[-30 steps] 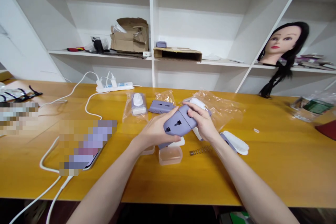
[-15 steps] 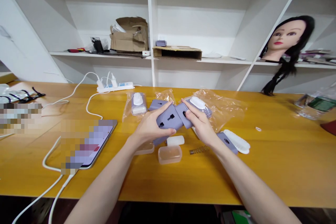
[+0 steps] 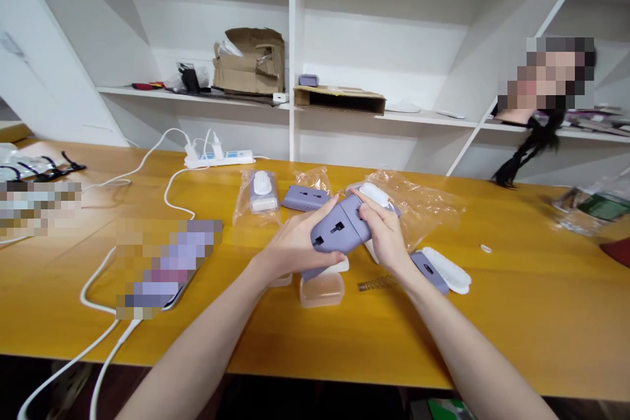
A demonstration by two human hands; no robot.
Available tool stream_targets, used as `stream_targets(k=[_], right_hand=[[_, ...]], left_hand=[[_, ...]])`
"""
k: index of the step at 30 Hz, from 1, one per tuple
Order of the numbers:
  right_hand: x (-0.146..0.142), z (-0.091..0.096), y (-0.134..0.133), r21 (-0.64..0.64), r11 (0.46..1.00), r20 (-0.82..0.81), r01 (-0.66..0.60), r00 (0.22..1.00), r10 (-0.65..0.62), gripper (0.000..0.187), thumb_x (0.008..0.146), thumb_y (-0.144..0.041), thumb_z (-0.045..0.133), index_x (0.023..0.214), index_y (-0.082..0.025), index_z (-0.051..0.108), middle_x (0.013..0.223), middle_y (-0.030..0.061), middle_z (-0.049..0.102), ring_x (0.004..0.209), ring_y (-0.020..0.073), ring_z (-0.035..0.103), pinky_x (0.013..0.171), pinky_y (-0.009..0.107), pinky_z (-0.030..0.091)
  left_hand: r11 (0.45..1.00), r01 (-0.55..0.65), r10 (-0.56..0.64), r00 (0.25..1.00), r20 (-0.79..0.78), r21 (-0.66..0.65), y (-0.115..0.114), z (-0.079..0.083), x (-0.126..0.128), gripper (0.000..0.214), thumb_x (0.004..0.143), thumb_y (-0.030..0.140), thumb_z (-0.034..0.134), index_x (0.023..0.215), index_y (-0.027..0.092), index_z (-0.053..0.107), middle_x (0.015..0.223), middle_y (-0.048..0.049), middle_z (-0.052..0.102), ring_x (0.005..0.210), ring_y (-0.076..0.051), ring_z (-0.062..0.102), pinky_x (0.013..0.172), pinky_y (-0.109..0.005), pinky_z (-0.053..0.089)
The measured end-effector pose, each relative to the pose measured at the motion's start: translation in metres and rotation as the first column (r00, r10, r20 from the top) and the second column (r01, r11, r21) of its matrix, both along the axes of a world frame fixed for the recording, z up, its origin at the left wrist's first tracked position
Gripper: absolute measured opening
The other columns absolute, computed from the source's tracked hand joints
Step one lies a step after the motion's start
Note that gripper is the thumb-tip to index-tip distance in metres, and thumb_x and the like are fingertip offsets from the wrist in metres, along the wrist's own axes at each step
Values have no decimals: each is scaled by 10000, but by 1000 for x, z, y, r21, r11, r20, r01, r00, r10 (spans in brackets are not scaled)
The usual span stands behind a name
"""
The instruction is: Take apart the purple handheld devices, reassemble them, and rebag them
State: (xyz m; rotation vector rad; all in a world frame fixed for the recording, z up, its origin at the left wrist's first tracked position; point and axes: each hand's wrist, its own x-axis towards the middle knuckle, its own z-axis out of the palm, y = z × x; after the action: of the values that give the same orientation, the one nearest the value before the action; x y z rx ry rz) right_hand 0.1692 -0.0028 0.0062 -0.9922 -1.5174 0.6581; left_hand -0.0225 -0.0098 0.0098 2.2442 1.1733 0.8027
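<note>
Both the left hand [image 3: 295, 246] and the right hand [image 3: 386, 230] grip a lavender plastic socket casing [image 3: 337, 231], held just above the yellow surface [image 3: 497, 321]. Left fingers wrap its near end; right fingers close over its far end. Close by lie a coil spring [image 3: 377, 284], a clear plastic box [image 3: 321, 290], a white cover [image 3: 447, 269] and a lavender piece [image 3: 428, 272].

A cardboard box [image 3: 249, 62] sits on the white shelf [image 3: 123, 90].
</note>
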Motion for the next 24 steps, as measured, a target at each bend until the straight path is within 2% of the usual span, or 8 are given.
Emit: stream_targets(k=[7,13,16,19,24], right_hand=[[6,7,-1,-42,994,38,-101,994,102,373,865,-379,543,1207,-280,651,1252,-11,656,1225,247,541,1096,412,314],[-2,3,-7,8,997,55,-83,995,82,395,888,-415,521,1256,-302,611,1350,-15,581,1284,248,491,1136,434,266],[-3,1,-8,8,994,42,-113,993,113,430,883,-468,529,1276,-307,593,1357,-3,576,1310,264,463,1147,458,247],[0,1,-6,-67,971,-32,-228,974,226,480,877,-536,514,1304,-322,564,1371,0,564,1332,278,435,1130,484,279],[4,8,-6,-214,897,-147,-386,921,361,565,849,-679,431,1311,-373,542,1467,-45,450,1374,260,378,1118,464,315]], left_hand=[[1000,-14,14,999,-35,-7,-4,2,2,1061,625,441,718,1504,365,130,1243,-73,609,1027,-305,615,849,-447,491],[1000,-11,11,999,-36,16,-2,4,-2,1061,615,446,726,1504,351,154,1316,-90,570,1125,-318,569,906,-454,470],[999,-39,40,998,-46,14,-1,3,-4,1053,605,458,730,1499,353,185,1327,-88,561,1129,-327,562,906,-466,470],[999,-45,46,998,-49,22,1,2,-5,1046,608,468,724,1498,358,185,1313,-80,568,1103,-316,574,883,-452,482],[999,-45,46,998,-46,24,1,1,-5,1025,616,461,717,1495,350,202,1229,-74,617,1018,-289,606,842,-429,493]])
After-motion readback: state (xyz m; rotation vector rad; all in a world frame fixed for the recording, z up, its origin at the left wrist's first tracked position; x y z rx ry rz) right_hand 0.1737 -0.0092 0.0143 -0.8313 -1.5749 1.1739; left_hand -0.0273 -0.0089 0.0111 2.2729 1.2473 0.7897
